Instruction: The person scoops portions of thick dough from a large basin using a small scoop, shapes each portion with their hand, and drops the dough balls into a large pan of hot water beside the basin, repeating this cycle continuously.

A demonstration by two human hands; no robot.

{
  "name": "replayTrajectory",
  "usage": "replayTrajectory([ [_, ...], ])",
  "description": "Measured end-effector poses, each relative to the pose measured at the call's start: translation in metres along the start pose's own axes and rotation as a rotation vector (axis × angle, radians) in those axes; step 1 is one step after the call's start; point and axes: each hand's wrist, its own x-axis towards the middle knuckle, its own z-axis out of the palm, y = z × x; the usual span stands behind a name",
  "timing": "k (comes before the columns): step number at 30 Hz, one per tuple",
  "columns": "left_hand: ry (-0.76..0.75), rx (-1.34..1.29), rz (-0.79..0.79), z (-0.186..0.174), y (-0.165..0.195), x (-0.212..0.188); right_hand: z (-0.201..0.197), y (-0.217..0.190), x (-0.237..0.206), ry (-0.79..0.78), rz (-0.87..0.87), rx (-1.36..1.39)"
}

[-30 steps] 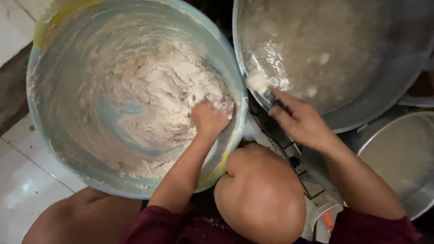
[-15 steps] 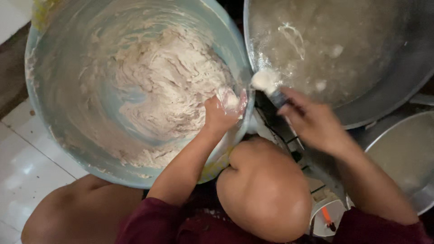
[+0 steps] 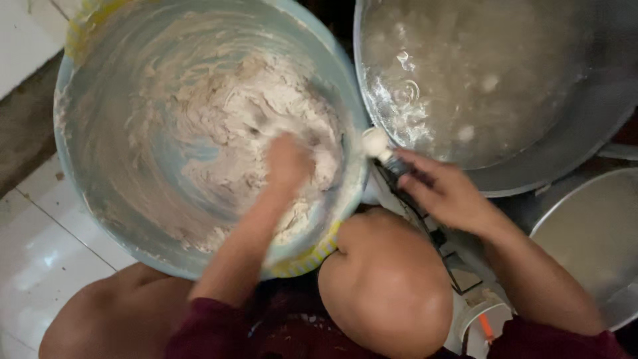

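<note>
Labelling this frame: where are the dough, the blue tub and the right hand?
dough (image 3: 259, 113), head view, middle of mass.
blue tub (image 3: 100, 166), head view, bare inner wall.
right hand (image 3: 446, 193), head view, back of hand.

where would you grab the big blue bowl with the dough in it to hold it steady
Grip the blue bowl by its rim on the near edge, by the yellow patch beside the knee. The walls are wide, smooth and smeared with dough, so only the rim gives a hold. The left hand is busy in the dough; the right hand, holding a small tool, is closest.
</note>
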Motion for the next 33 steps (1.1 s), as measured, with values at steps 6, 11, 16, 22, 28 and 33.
replayTrajectory([
  [6,-0.155,0.584,-0.135,-0.027,-0.141,-0.037,-0.062,0.062,0.007,0.350,0.074,-0.445],
  [11,-0.202,0.354,-0.082,0.038,-0.065,-0.105,-0.076,0.084,0.013,0.407,0.272,-0.621],
  [16,-0.078,0.115,0.155,0.033,0.003,-0.086,-0.088,0.074,0.010,0.449,0.294,-0.637],
  [22,0.062,-0.244,0.232,-0.029,0.084,-0.023,-0.081,0.036,-0.014,0.566,0.221,-0.413],
  [28,0.199,-0.620,0.053,-0.061,0.119,-0.008,-0.036,0.002,-0.029,0.167,0.299,0.002],
  [33,0.301,-0.556,0.267,-0.046,0.112,-0.011,-0.003,-0.020,-0.032,0.055,0.016,0.049],
])
